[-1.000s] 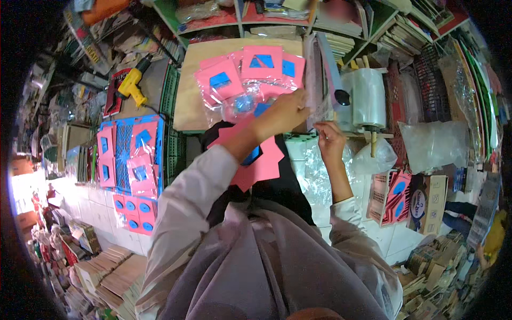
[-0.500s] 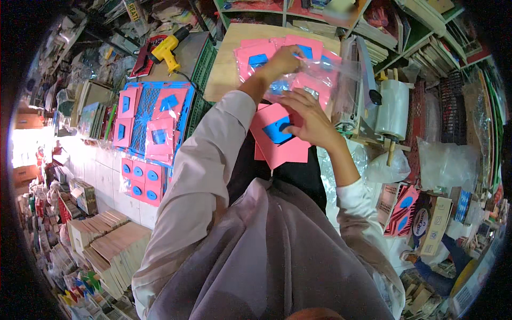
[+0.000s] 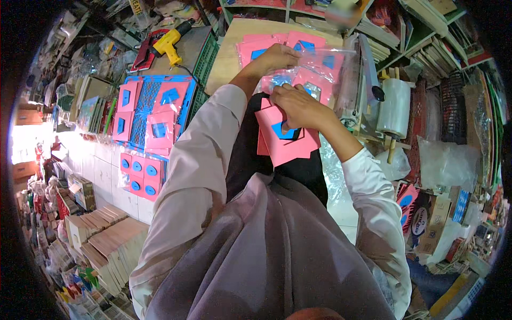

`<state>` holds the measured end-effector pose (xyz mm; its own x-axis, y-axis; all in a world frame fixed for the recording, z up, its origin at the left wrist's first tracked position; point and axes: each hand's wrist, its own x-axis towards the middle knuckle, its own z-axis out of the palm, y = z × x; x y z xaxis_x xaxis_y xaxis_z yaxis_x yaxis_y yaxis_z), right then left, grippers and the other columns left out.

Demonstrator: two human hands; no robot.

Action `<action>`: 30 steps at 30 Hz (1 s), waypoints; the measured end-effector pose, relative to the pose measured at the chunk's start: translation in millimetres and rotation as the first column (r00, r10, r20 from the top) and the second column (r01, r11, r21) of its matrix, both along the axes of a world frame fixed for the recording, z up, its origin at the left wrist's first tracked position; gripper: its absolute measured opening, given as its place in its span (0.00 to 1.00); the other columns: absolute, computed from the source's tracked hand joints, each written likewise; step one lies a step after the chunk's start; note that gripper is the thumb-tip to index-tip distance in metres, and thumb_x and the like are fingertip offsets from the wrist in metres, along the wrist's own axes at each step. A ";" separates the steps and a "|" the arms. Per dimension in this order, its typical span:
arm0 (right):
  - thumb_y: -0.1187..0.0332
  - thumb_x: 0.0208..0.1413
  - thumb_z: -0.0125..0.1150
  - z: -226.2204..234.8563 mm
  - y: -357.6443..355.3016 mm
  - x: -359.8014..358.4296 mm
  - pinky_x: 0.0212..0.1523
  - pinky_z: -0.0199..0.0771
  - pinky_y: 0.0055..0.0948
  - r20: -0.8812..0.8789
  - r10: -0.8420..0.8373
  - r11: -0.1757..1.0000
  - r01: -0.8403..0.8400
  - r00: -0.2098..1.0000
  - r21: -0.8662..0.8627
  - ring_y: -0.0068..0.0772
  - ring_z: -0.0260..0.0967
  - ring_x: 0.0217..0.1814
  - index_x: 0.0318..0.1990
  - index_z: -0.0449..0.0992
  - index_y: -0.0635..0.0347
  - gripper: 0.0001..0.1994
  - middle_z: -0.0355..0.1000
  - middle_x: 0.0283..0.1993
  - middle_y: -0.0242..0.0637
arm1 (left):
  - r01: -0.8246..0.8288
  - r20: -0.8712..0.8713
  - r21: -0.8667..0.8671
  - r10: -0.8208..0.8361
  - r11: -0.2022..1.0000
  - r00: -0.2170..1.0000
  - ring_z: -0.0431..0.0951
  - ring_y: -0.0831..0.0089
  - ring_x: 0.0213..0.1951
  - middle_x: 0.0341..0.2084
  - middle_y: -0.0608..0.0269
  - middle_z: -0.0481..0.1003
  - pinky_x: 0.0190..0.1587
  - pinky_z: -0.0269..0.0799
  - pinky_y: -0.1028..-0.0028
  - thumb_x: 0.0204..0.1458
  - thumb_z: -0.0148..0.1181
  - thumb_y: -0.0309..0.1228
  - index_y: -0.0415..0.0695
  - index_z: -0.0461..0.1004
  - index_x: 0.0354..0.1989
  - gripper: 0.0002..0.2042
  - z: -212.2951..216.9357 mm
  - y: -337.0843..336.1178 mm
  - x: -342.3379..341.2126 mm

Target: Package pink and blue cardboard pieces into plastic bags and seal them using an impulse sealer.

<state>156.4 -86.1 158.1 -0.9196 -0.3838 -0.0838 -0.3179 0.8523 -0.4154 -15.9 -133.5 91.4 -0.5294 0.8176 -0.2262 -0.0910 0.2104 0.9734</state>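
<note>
We have two hands at work: our left hand [image 3: 278,57] reaches up to twelve o'clock and closes its fingers on the upper edge of a clear plastic bag [image 3: 314,72] holding pink foam boards, while our right hand [image 3: 298,104] sits just below it, at six o'clock from the left, fingers curled narrow on the bag's lower mouth and thumb pressed onto a stack of pink square foam boards with blue inset shapes [image 3: 285,141]. That stack lies on our lap, directly under and at five o'clock from the right fingers, touching them; we count at least two boards in it, though the exact number is hidden. The bag lies on the tan wooden bench [image 3: 234,48]. At nine o'clock, a blue plastic crate [image 3: 149,101] carries about five more pink boards, and a pink sheet with six blue discs [image 3: 140,176] lies on the floor below it. One yellow power drill [image 3: 169,42] rests at eleven o'clock, and one roll of clear film [image 3: 394,109] stands at three o'clock.
</note>
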 end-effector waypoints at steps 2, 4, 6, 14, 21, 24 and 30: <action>0.69 0.21 0.70 0.1 -0.3 -2.5 0.45 0.62 0.41 0.051 0.005 1.000 -0.004 0.999 -0.020 0.45 0.63 0.47 0.41 0.69 0.62 0.30 0.67 0.41 0.42 | -0.111 -0.144 -0.019 0.107 0.994 0.984 0.73 0.74 0.34 0.29 0.60 0.73 0.36 0.72 0.76 0.43 0.56 0.18 0.36 0.71 0.36 0.10 -5.7 5.9 0.9; 0.69 0.24 0.70 -0.7 0.5 -3.2 0.45 0.61 0.40 0.216 -0.013 0.998 0.025 0.976 -0.051 0.47 0.64 0.45 0.42 0.68 0.63 0.29 0.68 0.37 0.43 | -0.170 -0.263 0.008 0.166 0.985 0.950 0.74 0.72 0.36 0.29 0.59 0.72 0.34 0.73 0.75 0.42 0.55 0.17 0.37 0.71 0.33 0.09 -11.5 9.1 0.3; 0.69 0.25 0.70 -2.2 4.5 -1.1 0.43 0.63 0.38 0.165 -0.005 0.996 0.020 0.986 -0.089 0.48 0.66 0.42 0.42 0.69 0.64 0.28 0.69 0.36 0.45 | -0.172 -0.358 0.069 0.185 0.983 0.915 0.74 0.70 0.36 0.29 0.57 0.72 0.32 0.74 0.74 0.41 0.53 0.16 0.38 0.71 0.30 0.07 -15.5 8.9 -1.2; 0.61 0.41 0.66 -14.0 57.4 25.4 0.41 0.68 0.25 0.383 -0.179 0.749 0.378 0.906 -0.544 0.27 0.69 0.39 0.41 0.72 0.63 0.21 0.72 0.37 0.37 | -0.044 -0.836 0.125 0.129 0.991 0.533 0.75 0.66 0.34 0.49 0.57 0.64 0.30 0.73 0.75 0.39 0.45 0.13 0.38 0.74 0.27 0.11 -10.9 1.7 17.5; 0.69 0.54 0.53 -48.3 85.0 88.8 0.42 0.72 0.23 0.800 -0.074 -0.290 0.755 0.595 -0.589 0.25 0.70 0.40 0.49 0.64 0.66 0.16 0.69 0.43 0.36 | 0.075 -0.883 0.027 -0.011 0.997 0.469 0.74 0.60 0.38 0.57 0.54 0.55 0.40 0.71 0.68 0.41 0.46 0.16 0.37 0.74 0.34 0.13 -1.4 3.3 27.4; 0.69 0.53 0.53 -62.1 92.6 99.0 0.38 0.75 0.23 0.833 -0.114 -0.390 0.747 0.542 -0.539 0.26 0.71 0.38 0.45 0.67 0.66 0.14 0.71 0.41 0.38 | 0.120 -0.856 -0.057 -0.110 0.991 0.505 0.73 0.57 0.41 0.56 0.54 0.57 0.41 0.70 0.67 0.41 0.46 0.17 0.38 0.72 0.39 0.15 -0.2 1.6 26.6; 0.68 0.52 0.54 -79.5 94.5 88.5 0.39 0.74 0.25 0.842 -0.130 -0.514 0.690 0.524 -0.509 0.27 0.71 0.37 0.42 0.69 0.68 0.13 0.72 0.37 0.38 | 0.121 -0.936 -0.072 -0.109 0.990 0.335 0.72 0.58 0.41 0.51 0.55 0.64 0.41 0.71 0.66 0.42 0.46 0.17 0.40 0.70 0.42 0.16 0.8 1.2 19.0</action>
<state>244.9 8.4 78.6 -0.7890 0.2453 -0.5633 0.2148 -0.7489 -0.6269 3.1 -132.3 92.2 -0.2896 0.8873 0.3590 0.9046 0.1312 0.4055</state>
